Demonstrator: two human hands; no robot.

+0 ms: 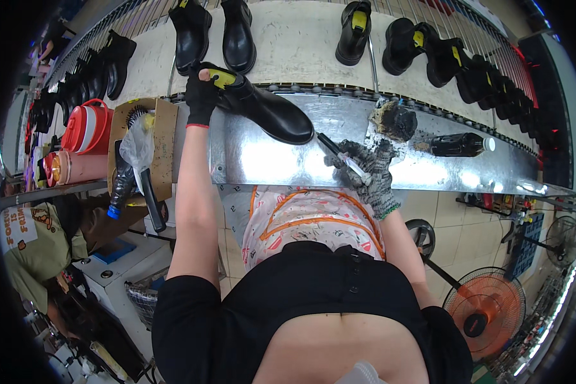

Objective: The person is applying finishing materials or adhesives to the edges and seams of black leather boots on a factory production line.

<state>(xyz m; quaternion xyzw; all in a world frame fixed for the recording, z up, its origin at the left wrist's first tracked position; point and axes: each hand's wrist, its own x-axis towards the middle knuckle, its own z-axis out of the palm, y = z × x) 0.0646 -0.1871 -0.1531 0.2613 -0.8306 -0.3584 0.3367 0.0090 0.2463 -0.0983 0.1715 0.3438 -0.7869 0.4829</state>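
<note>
Boot (pixel 262 105) lies on the steel bench (pixel 429 166), my left hand (pixel 201 96) clamped on its top, right hand (pixel 368 176) closed around a brush (pixel 339 155) at the heel; I judge brushing midway.

Tabletop (pixel 269 160): shiny sheet-metal strip, runs L to R across view. On it: black boot (pixel 262 105) lying on its side w/ yellow insert at the opening; dark grimy pot (pixel 393 120) right of centre w/ dried smears around; dark bottle (pixel 461 144) w/ white cap lying flat beside it. Behind tabletop, pale conveyor belt (pixel 301 45) w/ black boots standing spaced along it: pair (pixel 214 35) at left, single (pixel 355 29) mid, more to R.
</note>
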